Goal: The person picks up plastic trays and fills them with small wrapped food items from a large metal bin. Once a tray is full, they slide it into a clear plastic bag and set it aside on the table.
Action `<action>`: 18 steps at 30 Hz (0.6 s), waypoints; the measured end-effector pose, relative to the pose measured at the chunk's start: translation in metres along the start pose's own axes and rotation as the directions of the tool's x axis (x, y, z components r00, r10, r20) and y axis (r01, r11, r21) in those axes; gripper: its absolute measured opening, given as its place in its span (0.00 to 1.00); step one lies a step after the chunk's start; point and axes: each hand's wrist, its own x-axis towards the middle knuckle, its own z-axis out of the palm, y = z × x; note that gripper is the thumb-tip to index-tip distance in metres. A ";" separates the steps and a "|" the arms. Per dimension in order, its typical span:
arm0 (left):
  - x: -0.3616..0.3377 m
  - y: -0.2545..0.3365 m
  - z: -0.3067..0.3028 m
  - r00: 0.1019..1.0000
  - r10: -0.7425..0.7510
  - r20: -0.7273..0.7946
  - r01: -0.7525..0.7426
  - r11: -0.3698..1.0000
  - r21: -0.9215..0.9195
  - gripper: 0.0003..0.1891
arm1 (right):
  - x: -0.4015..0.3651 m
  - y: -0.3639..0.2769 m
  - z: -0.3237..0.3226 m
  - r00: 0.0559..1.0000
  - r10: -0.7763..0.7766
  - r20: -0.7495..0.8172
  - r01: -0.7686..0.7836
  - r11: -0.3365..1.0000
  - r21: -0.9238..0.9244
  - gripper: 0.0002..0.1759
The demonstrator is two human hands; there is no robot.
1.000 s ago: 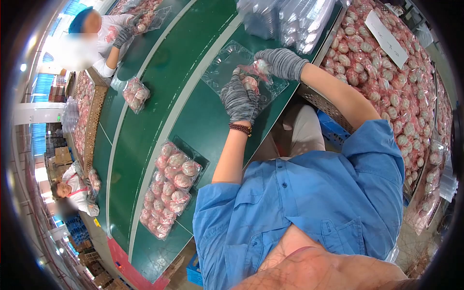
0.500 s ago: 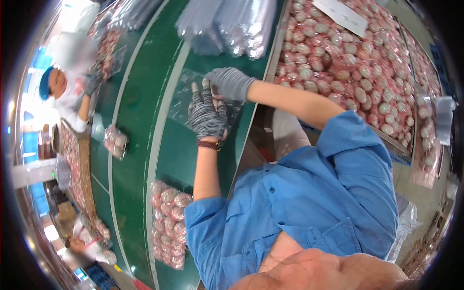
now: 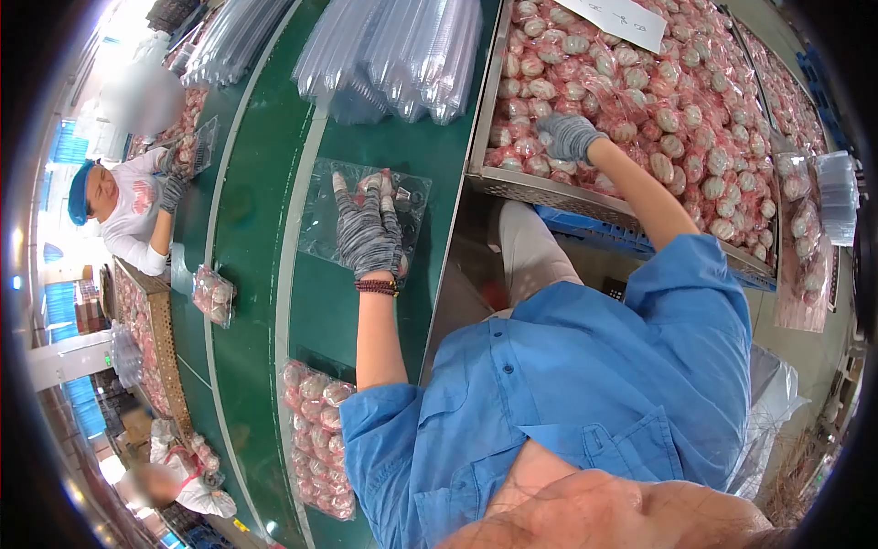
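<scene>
My left hand (image 3: 368,229), gloved in grey stripes, lies over a clear plastic tray (image 3: 318,220) on the green surface, its fingers spread. Beside and under its fingertips are a few red-and-white wrapped pieces (image 3: 373,183). My right hand (image 3: 569,137), also gloved, reaches into a metal bin (image 3: 540,183) full of round pale pieces in clear and red wrap (image 3: 695,137). Its fingers bend down among the pieces near the bin's left side, and their tips are hidden, so a grip cannot be made out.
Stacked clear trays (image 3: 393,64) lie above my left hand. A filled pack (image 3: 318,439) sits lower on the green table (image 3: 251,274). Another pack (image 3: 213,295) lies farther left. Across the table a co-worker in a blue cap (image 3: 123,197) handles a pack. White paper (image 3: 622,20) tops the bin.
My right hand has left the tray and moved right into the bin. My left hand stays at the tray. More of the stacked trays shows as the view has shifted.
</scene>
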 end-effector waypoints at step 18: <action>0.001 -0.012 -0.009 0.869 0.479 0.121 -0.467 0.716 0.518 0.18 | -0.032 -0.004 -0.020 0.997 -0.058 -0.051 0.044 -0.121 0.992 0.19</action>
